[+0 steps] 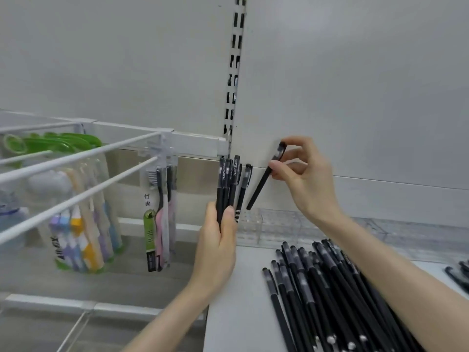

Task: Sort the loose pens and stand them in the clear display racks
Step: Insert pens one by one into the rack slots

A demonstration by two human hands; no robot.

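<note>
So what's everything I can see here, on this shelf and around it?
Loose pens: a large pile, black, lying on the white shelf, right of centre.
Clear display rack: at least one, transparent, at the shelf's back.
Pen bundle: several, black, upright, centre of view.
Single pen: one, black, tilted above that rack.
Toothbrush packs: several, multicoloured, hanging from white rails at left.
Slotted upright: one, white, on the back wall.
Left hand: one, grip round the bundle.
Right hand: one, grip pinching the single pen.
</note>
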